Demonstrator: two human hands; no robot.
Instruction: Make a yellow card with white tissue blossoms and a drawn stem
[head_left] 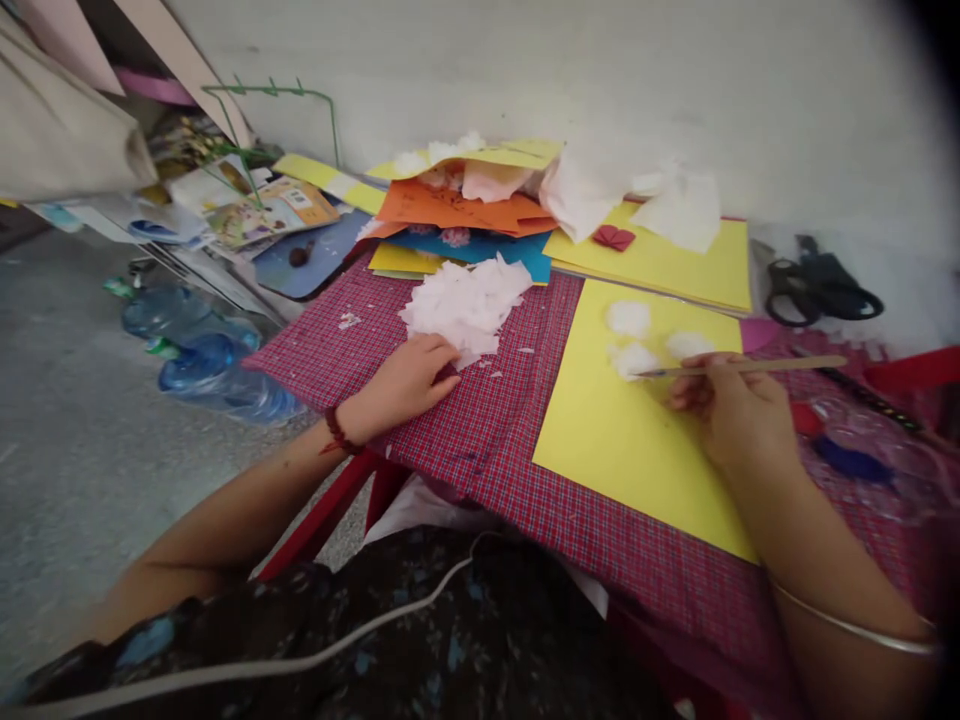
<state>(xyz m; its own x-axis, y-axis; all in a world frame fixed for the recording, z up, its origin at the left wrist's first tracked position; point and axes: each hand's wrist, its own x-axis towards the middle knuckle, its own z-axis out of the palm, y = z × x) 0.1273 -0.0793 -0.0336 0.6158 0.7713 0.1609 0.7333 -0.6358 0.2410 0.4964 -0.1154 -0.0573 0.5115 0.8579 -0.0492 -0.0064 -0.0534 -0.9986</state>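
Floral cloth (540,625) covers my lap as my right hand (739,410) pinches a stick (802,365) at a white tuft (632,357), which a sideways push could drag across the yellow sheet (637,440), while my left hand (401,388), thumb apart, rests at the white scraps (466,300).

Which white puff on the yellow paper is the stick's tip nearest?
The lowest puff in the picture: the tip of the wooden stick is at its lower edge. The top puff and rightmost puff lie farther away.
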